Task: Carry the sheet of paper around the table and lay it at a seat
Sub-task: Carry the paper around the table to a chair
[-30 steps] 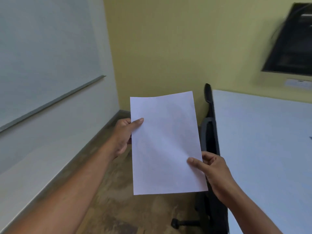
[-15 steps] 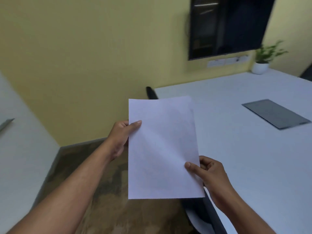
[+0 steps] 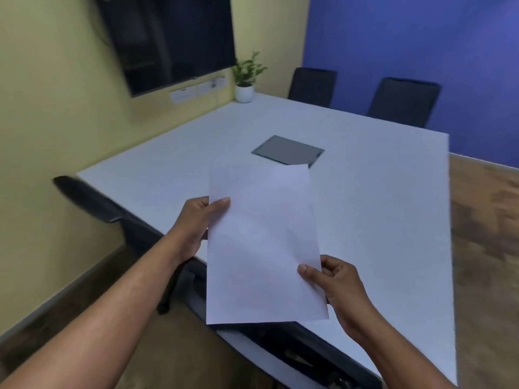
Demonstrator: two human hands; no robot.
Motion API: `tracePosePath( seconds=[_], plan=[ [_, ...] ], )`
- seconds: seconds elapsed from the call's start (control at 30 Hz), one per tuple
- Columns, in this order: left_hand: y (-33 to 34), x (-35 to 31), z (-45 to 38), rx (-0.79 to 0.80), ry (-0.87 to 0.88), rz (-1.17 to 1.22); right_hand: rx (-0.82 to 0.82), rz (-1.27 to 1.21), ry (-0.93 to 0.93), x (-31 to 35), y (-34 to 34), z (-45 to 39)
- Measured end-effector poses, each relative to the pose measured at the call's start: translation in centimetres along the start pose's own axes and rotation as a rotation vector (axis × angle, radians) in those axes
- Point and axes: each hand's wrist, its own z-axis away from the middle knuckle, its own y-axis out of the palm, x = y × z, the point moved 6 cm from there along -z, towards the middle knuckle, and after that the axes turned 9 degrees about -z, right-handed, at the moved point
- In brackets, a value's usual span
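Paper: sheet of paper [image 3: 264, 245] held in the air above the near edge of the table [image 3: 379, 220], long side running toward 12 o'clock, blank face up, slightly bowed.
Left hand: left hand [image 3: 196, 228] pinches the sheet's left edge at about 10 o'clock of the page; thumb lies flat on top, the other fingers are curled under the page and mostly hidden.
Right hand: right hand [image 3: 337, 287] pinches the right edge at about 4 o'clock of the page; thumb on top, the other fingers folded beneath.
Table: white top with a grey panel [image 3: 288, 150] set into it at 12 o'clock of the sheet, its near corner hidden behind the page's far edge.
Seats: black chair [image 3: 92, 200] at 9 o'clock along the table's near side; two chairs [image 3: 404, 101] at 1 o'clock on the far side.
Corner: potted plant [image 3: 245, 80] on the table's far corner at 12 o'clock; dark screen [image 3: 168, 40] on the yellow wall at 11 o'clock.
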Motion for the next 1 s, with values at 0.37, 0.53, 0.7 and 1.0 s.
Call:
tracePosePath(
  seconds=[0.37, 0.53, 0.7, 1.0],
  plan=[
    [9.4, -2.7, -6.0, 0.347, 0.067, -0.041, -0.342, -0.138, -0.09, 0.7, -5.6, 1.3],
    [12.2, -2.3, -8.2, 0.441, 0.052, -0.099, -0.386, -0.207, -0.077, -0.1, -7.8, -0.2],
    [13.3, 0.6, -10.2, 0.606, -0.061, -0.23, -0.394, -0.241, -0.032, -1.9, -9.2, -3.6],
    [14.1, 9.6, -15.5, 0.576, -0.173, -0.367, -0.435, -0.077, 0.171, -7.8, -11.1, -9.7]
  ],
)
